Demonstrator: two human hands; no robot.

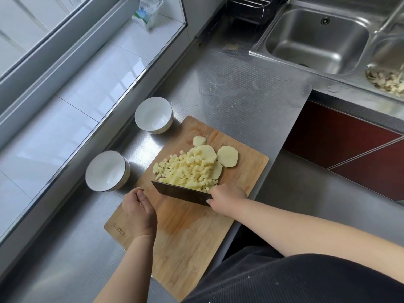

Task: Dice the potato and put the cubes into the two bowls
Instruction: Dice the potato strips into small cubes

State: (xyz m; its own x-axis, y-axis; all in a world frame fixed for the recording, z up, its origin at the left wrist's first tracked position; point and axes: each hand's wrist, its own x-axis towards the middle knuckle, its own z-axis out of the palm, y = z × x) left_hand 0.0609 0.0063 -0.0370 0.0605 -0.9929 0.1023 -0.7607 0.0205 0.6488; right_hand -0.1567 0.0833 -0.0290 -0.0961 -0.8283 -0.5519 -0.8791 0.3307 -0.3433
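Here, at the cutting board (192, 226):
Right hand (227, 199): gripping cleaver (181, 192), blade against diced potato (185, 171).
Left hand (138, 212): fingers loosely curled, holding nothing.
Slices (227, 156): behind cubes.
Bowls (108, 171) (154, 115): beside board.

Pale yellow potato cubes (185, 171) on a light brown wooden cutting board (188, 226). Two white bowls (154, 114) with thin dark rims. Dark cleaver blade (181, 192). Grey dimpled steel counter (240, 84).

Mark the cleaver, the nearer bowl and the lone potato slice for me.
cleaver (181, 192), head view, middle of the blade's flat side.
nearer bowl (107, 171), head view, bare inside wall.
lone slice (227, 156), head view, middle of its cut face.
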